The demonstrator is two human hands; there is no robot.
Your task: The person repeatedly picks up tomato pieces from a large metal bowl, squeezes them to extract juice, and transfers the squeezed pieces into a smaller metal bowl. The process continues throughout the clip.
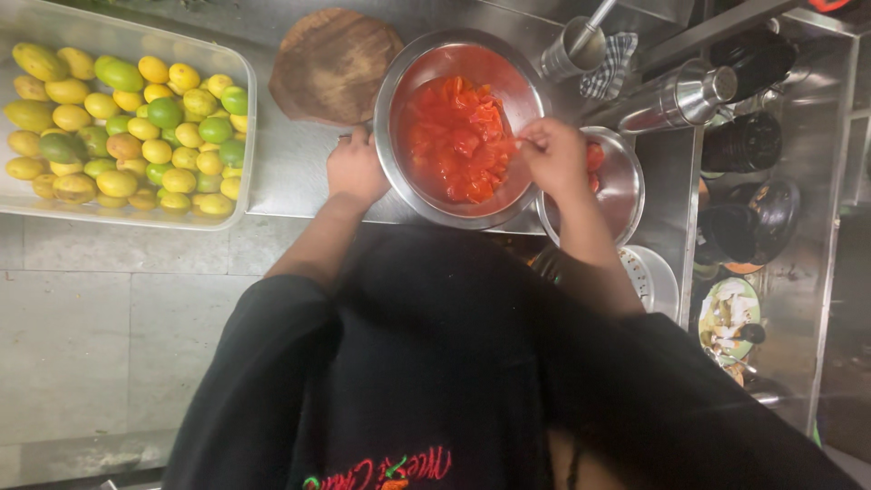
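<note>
Left hand (356, 171) steadying big steel bowl (399, 73) at worktop (290, 181) front edge; right hand (553, 156) pinching red tomato piece (458, 136). Sorting underway; next needing clean lift toward small bowl (626, 186).

Single head-worn view, straight down, close over the steel counter (299, 195).

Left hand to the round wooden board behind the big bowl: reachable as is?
Probably yes. The left hand rests at the steel bowl rim, the wooden board lies just beyond, with only bare counter between.
</note>
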